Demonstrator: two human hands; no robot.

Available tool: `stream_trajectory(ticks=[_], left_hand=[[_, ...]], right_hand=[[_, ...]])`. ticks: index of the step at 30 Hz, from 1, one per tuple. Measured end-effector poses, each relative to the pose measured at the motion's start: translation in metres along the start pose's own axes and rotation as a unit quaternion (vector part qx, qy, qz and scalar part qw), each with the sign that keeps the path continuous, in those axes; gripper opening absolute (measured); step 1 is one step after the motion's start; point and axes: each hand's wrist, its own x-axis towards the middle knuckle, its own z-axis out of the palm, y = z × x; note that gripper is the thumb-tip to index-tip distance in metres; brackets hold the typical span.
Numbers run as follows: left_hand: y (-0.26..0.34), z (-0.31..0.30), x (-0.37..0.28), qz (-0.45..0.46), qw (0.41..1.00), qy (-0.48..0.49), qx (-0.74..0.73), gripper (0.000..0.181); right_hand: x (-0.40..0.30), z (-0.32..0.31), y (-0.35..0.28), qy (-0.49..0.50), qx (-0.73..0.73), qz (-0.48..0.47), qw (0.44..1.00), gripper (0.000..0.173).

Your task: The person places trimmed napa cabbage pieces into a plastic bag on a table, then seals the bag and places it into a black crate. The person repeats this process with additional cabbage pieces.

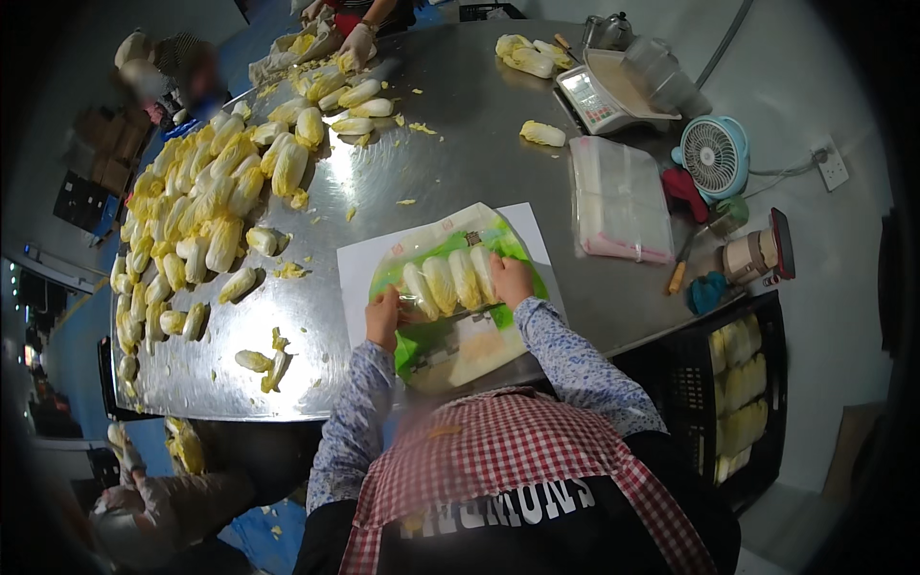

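Several small napa cabbages (450, 280) lie side by side in a clear plastic bag (413, 310), just in front of me. My left hand (382, 316) grips the bag at its left end. At the other end, my right hand (512, 279) is closed on the bag beside the last cabbage, its fingertips partly hidden. Beneath the bag is a green and white printed sheet (460, 359), apparently plastic. White paper (357, 273) shows under that sheet on the steel table.
Loose napa cabbages (215, 187) are heaped at left. To the right are clear bags (622, 198), a digital scale (593, 100), a blue fan (714, 157) and a wooden-handled knife (678, 273). A black crate (690, 402) holds packed cabbages. Co-workers stand around the table; one gloved hand (357, 47) touches cabbages.
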Motion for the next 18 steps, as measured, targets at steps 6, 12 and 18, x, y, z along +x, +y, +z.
stream_trajectory(ticks=[6, 12, 18], left_hand=[[0.014, 0.064, -0.043, 0.541, 0.740, -0.010, 0.400, 0.030], [0.000, 0.060, 0.011, 0.507, 0.631, -0.027, 0.587, 0.075], [0.029, 0.055, 0.019, 0.397, 0.636, -0.121, 0.651, 0.082]], right_hand=[[-0.004, -0.002, -0.006, 0.040, -0.061, -0.040, 0.997, 0.049], [-0.004, -0.014, 0.007, -0.024, -0.016, 0.056, 0.998, 0.052], [-0.026, -0.054, -0.027, 0.042, 0.118, 0.093, 0.988, 0.031]])
